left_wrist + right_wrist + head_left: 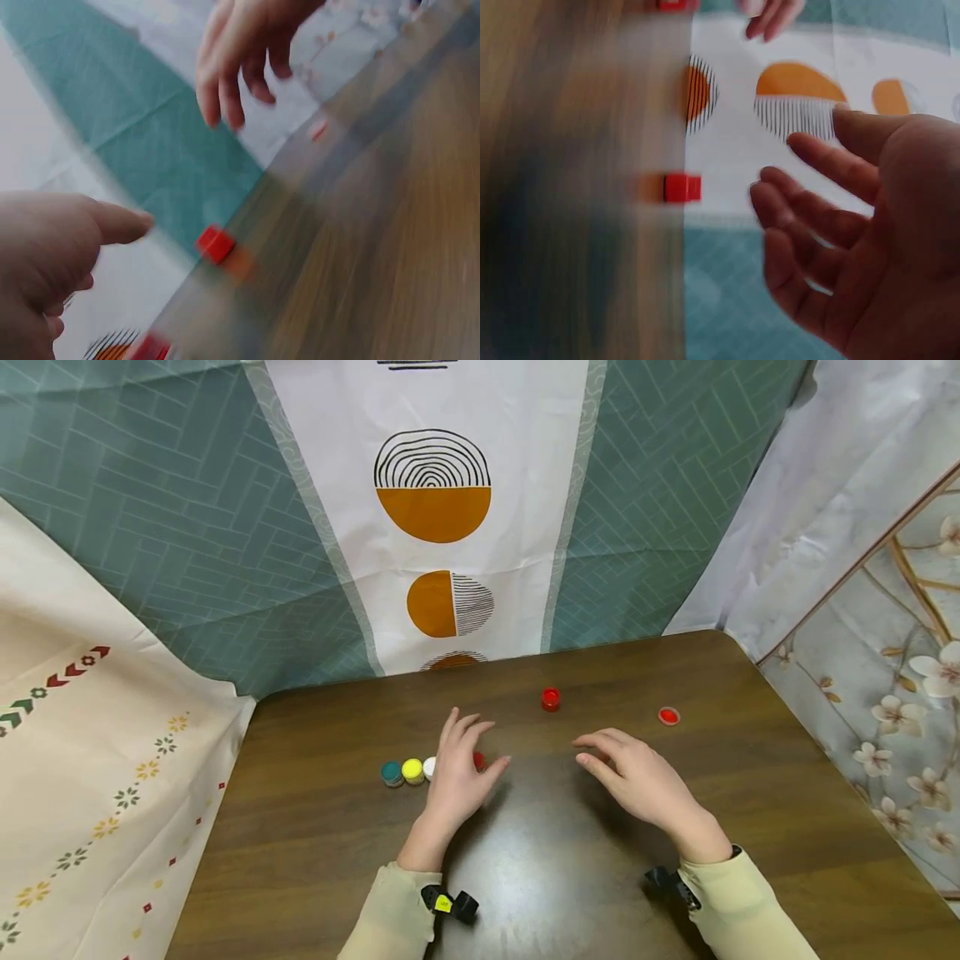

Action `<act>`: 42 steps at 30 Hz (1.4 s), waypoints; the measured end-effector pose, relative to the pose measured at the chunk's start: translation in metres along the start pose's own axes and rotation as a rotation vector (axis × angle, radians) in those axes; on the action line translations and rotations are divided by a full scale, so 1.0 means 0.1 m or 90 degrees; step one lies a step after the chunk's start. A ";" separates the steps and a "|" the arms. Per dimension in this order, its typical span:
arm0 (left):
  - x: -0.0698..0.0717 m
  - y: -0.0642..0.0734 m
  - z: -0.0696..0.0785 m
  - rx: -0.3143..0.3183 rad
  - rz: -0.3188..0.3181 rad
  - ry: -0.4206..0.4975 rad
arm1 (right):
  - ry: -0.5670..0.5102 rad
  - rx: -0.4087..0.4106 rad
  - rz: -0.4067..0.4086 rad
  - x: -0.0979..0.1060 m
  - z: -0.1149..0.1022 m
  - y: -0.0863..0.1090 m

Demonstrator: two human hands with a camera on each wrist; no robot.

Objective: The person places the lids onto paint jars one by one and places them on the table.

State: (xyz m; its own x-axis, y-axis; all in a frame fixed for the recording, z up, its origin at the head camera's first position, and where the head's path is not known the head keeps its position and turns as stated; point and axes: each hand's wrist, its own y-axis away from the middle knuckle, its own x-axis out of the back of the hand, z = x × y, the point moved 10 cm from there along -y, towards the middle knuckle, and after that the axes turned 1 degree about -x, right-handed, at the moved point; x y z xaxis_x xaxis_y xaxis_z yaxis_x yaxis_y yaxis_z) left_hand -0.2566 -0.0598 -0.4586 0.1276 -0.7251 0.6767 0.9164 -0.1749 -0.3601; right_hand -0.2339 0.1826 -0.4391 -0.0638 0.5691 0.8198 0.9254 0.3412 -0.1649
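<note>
My left hand hovers over the table with its fingers spread and holds nothing. Beneath and beside it is a row of small paint pots: a teal pot, a yellow pot, a white pot partly covered by the hand, and a red pot showing between thumb and fingers. My right hand is also raised and holds nothing, its fingers loosely bent. Farther back, between the hands, a red paint pot stands without a visible lid. Right of it lies a round red lid with a pale rim.
The brown wooden table meets a green and white patterned cloth at its back edge. A cream cloth hangs on the left, a floral one on the right. Both wrists carry small black cameras.
</note>
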 end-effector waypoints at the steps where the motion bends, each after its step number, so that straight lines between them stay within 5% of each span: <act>1: -0.05 -0.04 0.07 -0.007 0.006 0.027 | 0.001 -0.015 -0.002 0.02 0.08 0.00; 5: -0.30 -0.23 0.23 0.021 0.001 0.117 | 0.009 -0.060 -0.019 0.10 0.38 0.00; 10: -0.72 -0.49 0.08 0.143 -0.009 0.186 | 0.008 -0.076 -0.043 0.21 0.61 -0.05; 13: -0.92 -0.60 -0.08 0.213 -0.001 0.167 | 0.008 -0.082 -0.045 0.27 0.69 -0.05; 17: -1.09 -0.72 -0.17 0.257 0.019 0.089 | 0.008 -0.089 -0.042 0.32 0.75 -0.04; 27: -1.20 -0.83 -0.12 0.279 0.050 0.008 | 0.010 -0.083 -0.039 0.36 0.79 -0.03; 37: -1.23 -0.86 -0.16 0.297 0.072 0.016 | 0.001 -0.083 -0.041 0.38 0.81 -0.04; 42: -1.21 -0.82 -0.16 0.295 0.106 0.077 | 0.004 -0.094 -0.043 0.42 0.85 -0.01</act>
State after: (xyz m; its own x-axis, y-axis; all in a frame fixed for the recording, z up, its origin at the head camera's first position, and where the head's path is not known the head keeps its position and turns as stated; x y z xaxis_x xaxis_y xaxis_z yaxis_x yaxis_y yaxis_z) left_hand -0.3535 0.0313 -0.5214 0.2664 -0.7949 0.5452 0.9630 0.2435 -0.1155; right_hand -0.2690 0.2703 -0.4513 -0.1264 0.5438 0.8296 0.9641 0.2644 -0.0264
